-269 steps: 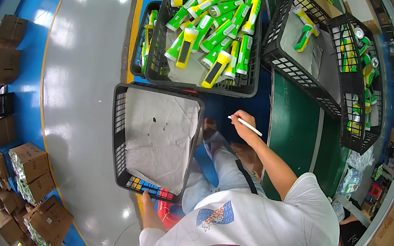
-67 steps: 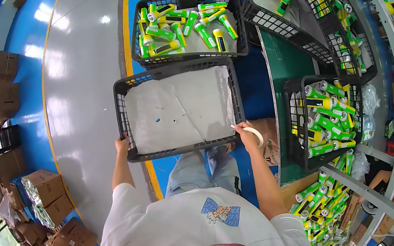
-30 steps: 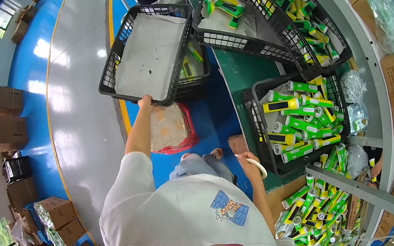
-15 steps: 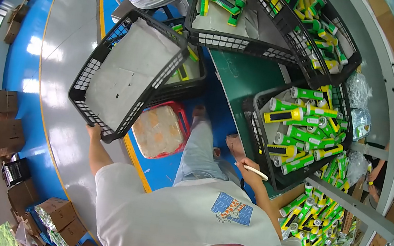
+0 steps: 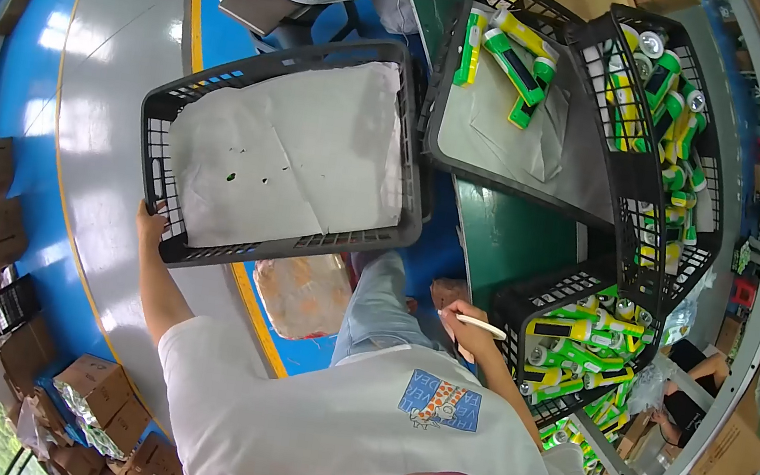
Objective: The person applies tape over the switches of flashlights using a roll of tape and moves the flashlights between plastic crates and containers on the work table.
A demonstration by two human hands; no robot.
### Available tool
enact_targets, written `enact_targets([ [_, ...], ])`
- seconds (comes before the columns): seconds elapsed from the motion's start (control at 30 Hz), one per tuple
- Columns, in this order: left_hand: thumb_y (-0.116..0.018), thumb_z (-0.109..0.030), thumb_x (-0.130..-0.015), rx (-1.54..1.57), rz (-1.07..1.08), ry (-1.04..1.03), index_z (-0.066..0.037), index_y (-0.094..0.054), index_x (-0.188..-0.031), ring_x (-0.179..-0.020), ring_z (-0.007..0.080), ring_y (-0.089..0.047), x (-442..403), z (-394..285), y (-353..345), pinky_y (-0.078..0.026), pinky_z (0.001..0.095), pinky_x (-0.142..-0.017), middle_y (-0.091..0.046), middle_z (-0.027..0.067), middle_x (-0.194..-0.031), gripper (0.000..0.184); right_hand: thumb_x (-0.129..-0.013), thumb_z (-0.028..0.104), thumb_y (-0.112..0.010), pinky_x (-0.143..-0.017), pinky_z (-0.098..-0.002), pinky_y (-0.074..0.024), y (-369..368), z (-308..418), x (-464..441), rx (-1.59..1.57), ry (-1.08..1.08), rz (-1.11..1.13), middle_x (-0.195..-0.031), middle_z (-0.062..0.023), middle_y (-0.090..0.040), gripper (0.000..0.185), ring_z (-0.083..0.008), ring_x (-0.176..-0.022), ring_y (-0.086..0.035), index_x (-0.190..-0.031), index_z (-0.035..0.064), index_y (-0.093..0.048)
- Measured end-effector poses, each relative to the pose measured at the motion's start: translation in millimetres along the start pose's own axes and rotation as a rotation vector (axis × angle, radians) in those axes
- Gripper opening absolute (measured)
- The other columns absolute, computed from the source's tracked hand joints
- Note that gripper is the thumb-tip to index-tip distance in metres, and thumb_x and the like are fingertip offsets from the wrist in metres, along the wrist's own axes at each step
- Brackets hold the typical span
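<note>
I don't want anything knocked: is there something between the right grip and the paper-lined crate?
Nothing visible stands between the right grip and the paper-lined crate; the gap shows blue floor, apparently lower down. The right grip does hold a slim white item, though. The left grip is at the crate's near left corner.

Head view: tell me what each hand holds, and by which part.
Left hand: the lined black basket, by its near left corner. Right hand: a slim white item; exact hold unclear.
</note>
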State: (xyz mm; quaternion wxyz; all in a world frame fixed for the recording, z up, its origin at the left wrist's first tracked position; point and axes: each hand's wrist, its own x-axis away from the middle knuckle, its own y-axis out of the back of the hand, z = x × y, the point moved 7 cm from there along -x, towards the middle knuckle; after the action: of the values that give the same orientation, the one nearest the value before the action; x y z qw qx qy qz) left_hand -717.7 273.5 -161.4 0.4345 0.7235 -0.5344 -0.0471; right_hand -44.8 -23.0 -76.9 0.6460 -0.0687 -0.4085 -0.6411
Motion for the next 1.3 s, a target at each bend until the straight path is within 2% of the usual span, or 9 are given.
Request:
enact_targets([
  [0.17, -0.048, 0.013, -0.066, 0.016, -0.087, -0.022, -0.001, -0.041, -0.124, -0.059, 0.0156, -0.060, 4.7, 12.6, 0.5, -0.047, 0.0269, -0.042, -0.066, 0.0082, -0.101, 0.059, -0.081, 0.020, -0.064, -0.059, -0.0326, -0.0468, 0.6, 19.9, -26.5, 0.012, 0.020, -0.029, -0.070, -0.0111, -0.062, 0.015, -0.0220, -0.064, -0.060, -0.080, 0.0055, -0.061],
  [0.27, -0.054, 0.005, -0.067, -0.543, -0.165, -0.056, -0.006, -0.034, -0.130, -0.098, 0.0304, -0.058, -3.4, 19.0, 2.5, -0.048, 0.0425, -0.079, -0.056, 0.0142, -0.118, 0.067, -0.080, 0.018, -0.064, -0.060, -0.0351, -0.0457, 4.6, 35.3, -36.1, 0.046, 0.089, -0.046, -0.071, -0.0118, -0.059, 0.016, -0.0260, -0.066, -0.058, -0.076, 0.0044, -0.058],
  [0.37, -0.057, -0.003, -0.070, -0.785, -0.518, 0.225, -0.015, -0.016, -0.139, -0.129, 0.0430, -0.022, 67.9, -88.8, -14.5, -0.028, 0.0499, -0.101, -0.023, 0.0228, -0.140, 0.081, -0.079, 0.016, -0.064, -0.058, -0.0360, -0.0440, 22.0, 55.4, -36.9, 0.031, 0.117, -0.127, -0.069, -0.0118, -0.058, 0.016, -0.0274, -0.065, -0.058, -0.075, 0.0038, -0.056],
  [0.4, -0.056, -0.003, -0.071, -0.886, -0.684, -0.128, -0.013, -0.018, -0.139, -0.126, 0.0438, -0.027, 73.7, -116.0, -32.2, -0.028, 0.0507, -0.101, -0.031, 0.0223, -0.136, 0.078, -0.079, 0.016, -0.064, -0.058, -0.0363, -0.0441, 26.8, 55.2, -36.9, 0.024, 0.118, -0.143, -0.069, -0.0118, -0.058, 0.015, -0.0275, -0.065, -0.058, -0.076, 0.0038, -0.056],
  [0.47, -0.056, -0.002, -0.071, -0.647, -0.578, -0.707, -0.006, -0.026, -0.135, -0.124, 0.0420, -0.031, 105.8, -190.1, -88.7, -0.028, 0.0510, -0.100, -0.035, 0.0217, -0.132, 0.071, -0.079, 0.016, -0.064, -0.059, -0.0375, -0.0444, 35.3, 47.0, -29.7, 0.013, 0.137, -0.199, -0.071, -0.0120, -0.057, 0.015, -0.0290, -0.066, -0.058, -0.076, 0.0043, -0.056],
  [0.67, -0.054, 0.007, -0.070, 0.303, 0.211, -1.053, 0.001, -0.038, -0.127, -0.114, 0.0364, -0.044, 277.2, -356.6, -267.3, -0.030, 0.0448, -0.101, -0.045, 0.0185, -0.124, 0.059, -0.079, 0.016, -0.064, -0.060, -0.0383, -0.0448, 75.7, 53.4, 26.1, 0.001, 0.246, -0.477, -0.072, -0.0126, -0.056, 0.016, -0.0310, -0.071, -0.057, -0.077, 0.0037, -0.054],
  [0.73, -0.056, 0.005, -0.071, 0.218, 0.156, -1.342, 0.000, -0.047, -0.120, -0.109, 0.0336, -0.048, 360.0, -423.5, -285.0, -0.030, 0.0424, -0.102, -0.050, 0.0159, -0.121, 0.050, -0.080, 0.017, -0.063, -0.059, -0.0367, -0.0445, 91.7, 61.6, 58.4, -0.035, 0.257, -0.586, -0.071, -0.0131, -0.056, 0.016, -0.0301, -0.068, -0.057, -0.077, 0.0028, -0.055],
  [0.93, -0.061, -0.003, -0.069, 0.402, 0.494, -0.649, -0.002, -0.054, -0.111, -0.107, 0.0277, -0.048, 365.3, -445.0, -396.8, -0.034, 0.0362, -0.096, -0.054, 0.0149, -0.115, 0.043, -0.083, 0.019, -0.061, -0.060, -0.0336, -0.0451, 130.1, 31.8, 168.2, -0.335, 0.107, -0.854, -0.073, -0.0133, -0.060, 0.017, -0.0245, -0.065, -0.059, -0.082, 0.0021, -0.061],
  [1.3, -0.062, -0.022, -0.084, 0.338, 0.859, -0.798, -0.004, -0.049, -0.116, -0.077, 0.0132, -0.054, 426.4, -539.6, -468.8, -0.043, 0.0251, -0.062, -0.058, 0.0058, -0.102, 0.039, -0.086, 0.026, -0.060, -0.062, -0.0261, -0.0421, 240.4, -81.5, 226.6, -0.532, 0.100, -1.252, -0.079, -0.0040, -0.059, 0.022, -0.0104, -0.071, -0.053, -0.086, 0.0042, -0.060],
])
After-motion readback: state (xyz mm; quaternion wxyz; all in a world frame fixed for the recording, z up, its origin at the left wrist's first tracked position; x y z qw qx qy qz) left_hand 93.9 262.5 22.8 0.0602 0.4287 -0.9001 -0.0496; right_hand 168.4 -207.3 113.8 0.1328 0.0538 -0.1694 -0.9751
